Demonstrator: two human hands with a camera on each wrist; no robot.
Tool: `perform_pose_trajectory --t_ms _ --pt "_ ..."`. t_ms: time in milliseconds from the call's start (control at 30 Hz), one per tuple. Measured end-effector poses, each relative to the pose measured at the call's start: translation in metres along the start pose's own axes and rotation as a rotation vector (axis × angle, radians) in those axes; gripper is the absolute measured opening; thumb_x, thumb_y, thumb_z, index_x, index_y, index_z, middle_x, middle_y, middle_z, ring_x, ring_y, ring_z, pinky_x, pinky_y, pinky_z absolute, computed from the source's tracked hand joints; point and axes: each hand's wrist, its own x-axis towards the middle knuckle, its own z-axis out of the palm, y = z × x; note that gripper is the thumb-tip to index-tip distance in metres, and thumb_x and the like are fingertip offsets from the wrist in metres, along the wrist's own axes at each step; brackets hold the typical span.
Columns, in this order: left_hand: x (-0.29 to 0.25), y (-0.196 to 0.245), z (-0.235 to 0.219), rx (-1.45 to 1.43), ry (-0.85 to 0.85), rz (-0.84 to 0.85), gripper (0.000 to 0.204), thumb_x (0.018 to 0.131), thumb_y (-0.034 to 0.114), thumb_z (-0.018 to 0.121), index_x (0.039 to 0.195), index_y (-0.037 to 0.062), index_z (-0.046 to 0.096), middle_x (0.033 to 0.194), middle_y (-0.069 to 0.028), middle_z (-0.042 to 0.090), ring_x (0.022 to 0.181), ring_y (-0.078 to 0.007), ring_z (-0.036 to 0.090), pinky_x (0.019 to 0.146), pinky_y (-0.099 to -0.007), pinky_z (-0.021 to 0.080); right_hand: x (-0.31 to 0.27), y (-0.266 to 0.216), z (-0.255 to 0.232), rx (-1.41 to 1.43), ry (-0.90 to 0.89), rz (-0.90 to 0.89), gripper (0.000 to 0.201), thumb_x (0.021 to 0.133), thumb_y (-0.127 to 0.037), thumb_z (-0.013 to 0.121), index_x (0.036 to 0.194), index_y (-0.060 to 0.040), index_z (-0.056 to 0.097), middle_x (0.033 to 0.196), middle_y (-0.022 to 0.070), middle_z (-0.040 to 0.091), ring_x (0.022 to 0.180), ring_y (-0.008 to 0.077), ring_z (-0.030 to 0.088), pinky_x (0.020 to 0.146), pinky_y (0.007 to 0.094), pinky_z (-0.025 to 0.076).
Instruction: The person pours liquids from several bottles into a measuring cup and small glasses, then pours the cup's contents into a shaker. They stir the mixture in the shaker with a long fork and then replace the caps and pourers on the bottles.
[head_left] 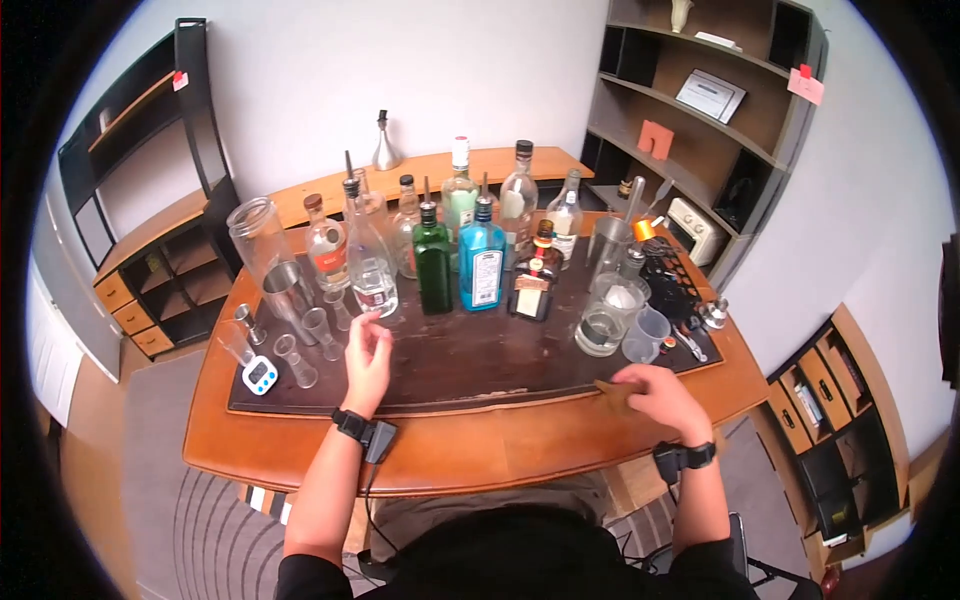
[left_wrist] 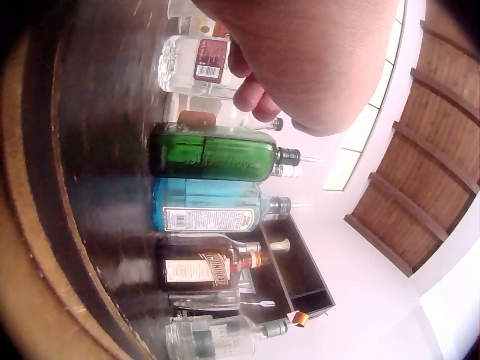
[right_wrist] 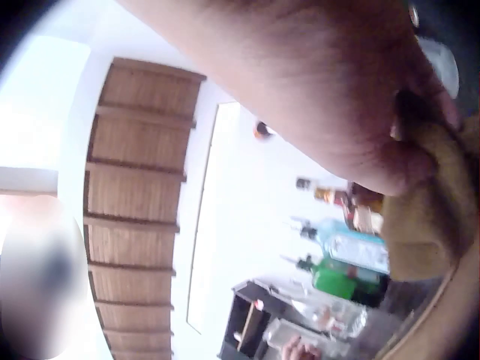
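Above the dark mat, my left hand (head_left: pixel 368 365) is raised with loosely bent fingers and holds nothing, just in front of a clear bottle with a pourer (head_left: pixel 372 285). At the mat's front right edge, my right hand (head_left: pixel 665 398) grips a brown cloth (head_left: pixel 615 400); the right wrist view shows the folded cloth (right_wrist: pixel 427 217) under my thumb and fingers. A green bottle (head_left: pixel 433 265), a blue bottle (head_left: pixel 482 262) and a dark brown bottle with a cream label (head_left: pixel 535 280) stand upright between the hands, farther back.
Small glasses (head_left: pixel 297 362), a metal shaker tin (head_left: pixel 290 293) and a blue-white timer (head_left: pixel 260 375) stand at left. To the right are a mixing glass (head_left: pixel 603 320), a plastic cup (head_left: pixel 646 335) and a black rack (head_left: pixel 668 270). More bottles line the back.
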Motion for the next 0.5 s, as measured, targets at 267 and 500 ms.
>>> perform_pose_trajectory --t_ms 267,500 --pt "0.000 0.004 0.002 0.097 0.002 -0.013 0.032 0.098 0.003 0.058 0.129 0.0042 0.051 0.086 -0.0007 0.058 0.081 -0.0107 0.056 0.076 -0.0263 0.047 -0.062 0.141 -0.156 -0.749 0.818 0.459 0.020 0.073 -0.001 0.066 0.093 -0.0007 0.063 0.091 0.0210 0.067 0.082 0.0378 0.066 0.076 0.0438 0.053" --pt "0.001 -0.004 -0.003 0.123 0.017 -0.015 0.034 0.097 0.002 0.058 0.130 0.0042 0.050 0.087 -0.0011 0.059 0.082 -0.0104 0.057 0.077 -0.0267 0.047 -0.037 0.194 -0.148 -0.611 0.681 0.284 0.018 0.081 -0.012 0.071 0.090 0.0033 0.068 0.087 0.0215 0.071 0.085 0.0407 0.068 0.081 0.0461 0.054"
